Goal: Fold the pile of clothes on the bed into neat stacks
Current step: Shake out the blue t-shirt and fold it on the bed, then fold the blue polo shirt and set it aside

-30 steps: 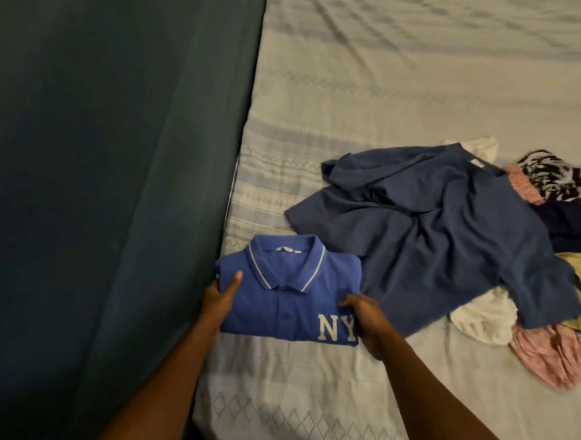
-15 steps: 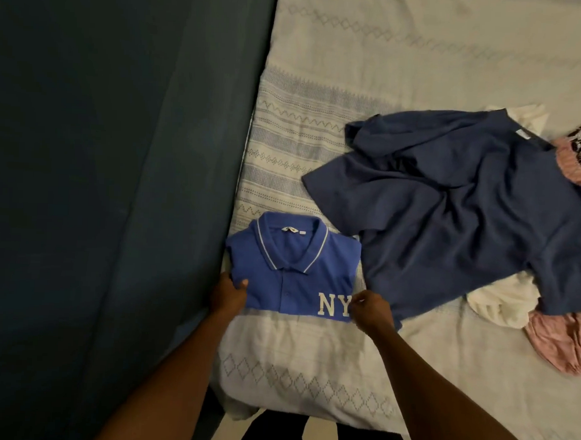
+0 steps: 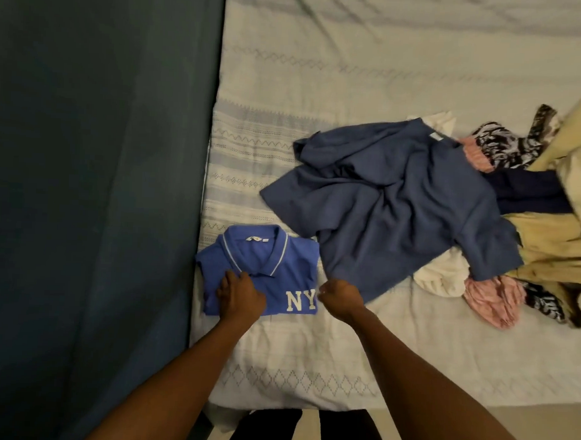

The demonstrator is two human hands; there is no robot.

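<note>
Clothes pile sits in the middle right of the frame on the bed, all loose and unfolded. A big navy shirt is draped over the top of it. A cream piece and a pink one poke out at its lower edge, with some black-and-white print fabric and a tan garment further right.

One item looks done: a blue polo with "NY" on it lies folded into a tidy rectangle at the lower left of the bed, collar up. It's right by the dark curtain that fills the left side of the frame, and the navy shirt's hem lies just beside its top right corner.

The left hand lies flat on the lower left part of the polo, fingers stretched out toward the collar, pressing it rather than gripping. The right hand is at the polo's right edge next to the letters, fingers curled in. Honestly I can't tell if it's pinching the polo's edge, the navy hem or nothing at all.

My read is this is the final pat-down on the first piece, so the task is barely started, with one folded and the whole heap to go. The next move probably calls for letting go of the polo and dragging the navy shirt onto the bare sheet in front. It'd need spreading flat before any fold, without bumping the polo out of shape.
</note>
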